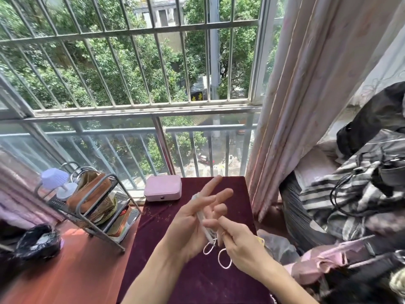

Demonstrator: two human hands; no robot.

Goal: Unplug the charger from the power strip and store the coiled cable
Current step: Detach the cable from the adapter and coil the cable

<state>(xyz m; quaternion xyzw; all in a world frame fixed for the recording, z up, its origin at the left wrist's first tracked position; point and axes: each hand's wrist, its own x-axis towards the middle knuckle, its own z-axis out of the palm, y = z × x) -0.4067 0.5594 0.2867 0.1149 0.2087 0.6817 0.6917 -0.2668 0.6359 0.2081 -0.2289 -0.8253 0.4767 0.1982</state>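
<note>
A white charger cable (205,227) runs across the palm of my left hand (197,218), whose fingers are spread and pointing up to the right. Small loops of the cable (224,258) hang below both hands over the dark red cloth. My right hand (236,240) pinches the cable just below the left palm, its fingers closed around the strands. Both hands hover above the dark red cloth-covered table (190,279). No power strip shows in this view.
A pink case (163,187) lies at the table's far edge by the window railing. A metal rack (94,205) with a brown pouch and a lilac lamp (55,179) stands to the left. Clothes and black cords (350,194) pile up on the right beside the curtain.
</note>
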